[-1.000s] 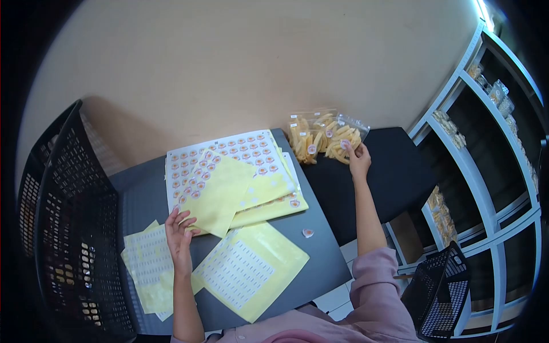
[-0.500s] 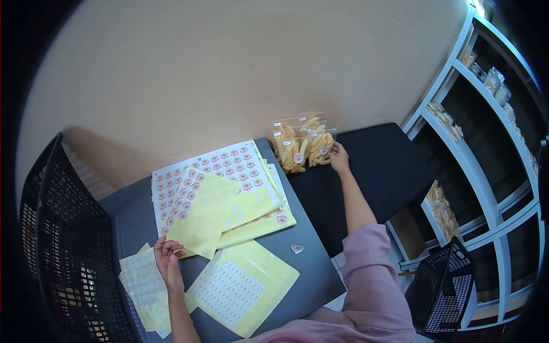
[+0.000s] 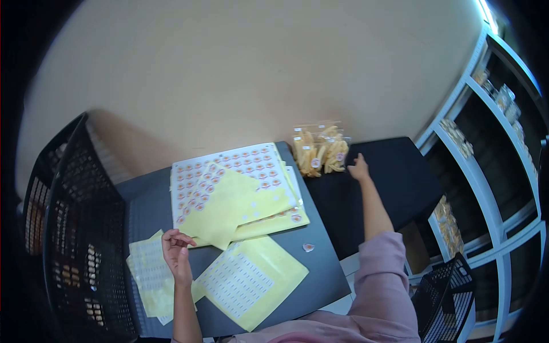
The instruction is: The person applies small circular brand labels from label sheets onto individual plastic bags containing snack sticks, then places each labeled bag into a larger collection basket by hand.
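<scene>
My right hand (image 3: pixel 358 169) is just right of the clear bags of yellow stick-shaped snacks (image 3: pixel 333 159), a small gap between them. One finger points outward and I see nothing held. The bags stand against the wall with small white labels and round stickers on their fronts. My left hand (image 3: pixel 178 251) hovers with loosely bent, parted fingers and nothing visible in it. It is beside the lower left corner of a yellow backing sheet (image 3: pixel 220 208), which lies over a white sheet of round logo stickers (image 3: pixel 240 163).
Sheets of small printed labels (image 3: pixel 237 283) lie on the grey table (image 3: pixel 326 274), with a loose sticker piece (image 3: pixel 308 247) nearby. A black crate (image 3: pixel 86 228) stands left. Right are a black-covered surface (image 3: pixel 389 188), shelves of packaged snacks (image 3: pixel 454 137) and another black basket (image 3: pixel 449 303).
My right hand has come away from the snack bags, ending to their right. The view has shifted slightly. My left hand stays near the sheets, its fingers a little more bent.
</scene>
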{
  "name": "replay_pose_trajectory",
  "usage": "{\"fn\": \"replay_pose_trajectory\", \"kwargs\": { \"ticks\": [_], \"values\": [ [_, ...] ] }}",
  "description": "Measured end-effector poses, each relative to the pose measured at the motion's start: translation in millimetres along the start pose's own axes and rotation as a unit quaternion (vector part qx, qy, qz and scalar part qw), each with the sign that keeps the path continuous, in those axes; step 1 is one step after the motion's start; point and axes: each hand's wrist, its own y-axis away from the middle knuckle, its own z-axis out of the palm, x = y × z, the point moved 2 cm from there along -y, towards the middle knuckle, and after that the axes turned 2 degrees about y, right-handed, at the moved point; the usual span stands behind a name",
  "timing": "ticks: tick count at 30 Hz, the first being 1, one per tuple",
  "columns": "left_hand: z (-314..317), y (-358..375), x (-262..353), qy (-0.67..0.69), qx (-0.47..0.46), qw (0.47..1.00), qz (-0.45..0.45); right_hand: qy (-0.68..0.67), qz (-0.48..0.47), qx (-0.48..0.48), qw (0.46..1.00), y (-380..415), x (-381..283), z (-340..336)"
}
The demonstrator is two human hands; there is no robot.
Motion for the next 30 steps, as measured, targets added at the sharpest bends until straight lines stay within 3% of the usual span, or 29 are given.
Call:
{"fn": "replay_pose_trajectory", "kwargs": {
  "ticks": [1, 4, 6, 8, 9, 11, 14, 16, 18, 19, 21, 23, 25, 26, 27, 28, 30],
  "values": [
    [3, 0, 11, -0.007, 0.013, 1.0, 0.007, 0.004, -0.01, 0.012, 1.0, 5, -8, -16],
    [11, 6, 55, -0.044, -0.075, 0.985, 0.152, -0.04, -0.083, 0.096, 0.991, 8, -31, -57],
    [14, 4, 83, -0.035, -0.125, 0.975, 0.182, -0.045, -0.088, 0.153, 0.983, 6, -64, -83],
    [5, 7, 109, -0.044, -0.16, 0.967, 0.193, -0.192, -0.212, 0.194, 0.938, -19, -86, -92],
    [-3, 11, 121, -0.048, -0.164, 0.966, 0.195, -0.206, -0.22, 0.184, 0.936, -27, -110, -99],
    [-26, 26, 142, -0.067, -0.137, 0.965, 0.213, -0.323, -0.264, 0.135, 0.899, 3, -200, -120],
    [-64, 66, 163, -0.101, -0.08, 0.977, 0.172, -0.434, -0.356, 0.08, 0.823, 91, -349, -140],
    [-90, 96, 179, -0.168, -0.055, 0.976, 0.125, -0.403, -0.433, 0.068, 0.804, 149, -433, -147],
    [-114, 130, 190, -0.239, 0.011, 0.97, 0.035, -0.398, -0.518, 0.031, 0.757, 216, -508, -145],
    [-124, 148, 195, -0.248, 0.018, 0.968, 0.034, -0.387, -0.559, 0.012, 0.734, 247, -541, -142],
    [-147, 184, 203, -0.301, 0.099, 0.946, -0.073, -0.363, -0.649, -0.034, 0.668, 314, -601, -138],
    [-166, 223, 211, -0.351, 0.146, 0.92, -0.096, -0.229, -0.719, -0.112, 0.646, 384, -651, -142],
    [-187, 263, 212, -0.41, 0.168, 0.886, -0.136, -0.167, -0.822, -0.135, 0.527, 445, -695, -131],
    [-192, 270, 226, -0.41, 0.242, 0.862, -0.175, -0.137, -0.859, -0.129, 0.477, 471, -713, -119],
    [-198, 281, 237, -0.405, 0.313, 0.831, -0.215, -0.072, -0.875, -0.135, 0.46, 499, -727, -110],
    [-208, 293, 243, -0.4, 0.345, 0.829, -0.182, -0.015, -0.889, -0.139, 0.436, 527, -740, -103],
    [-219, 311, 262, -0.396, 0.401, 0.801, -0.201, 0.15, -0.878, -0.155, 0.428, 577, -762, -90]
  ]
}}
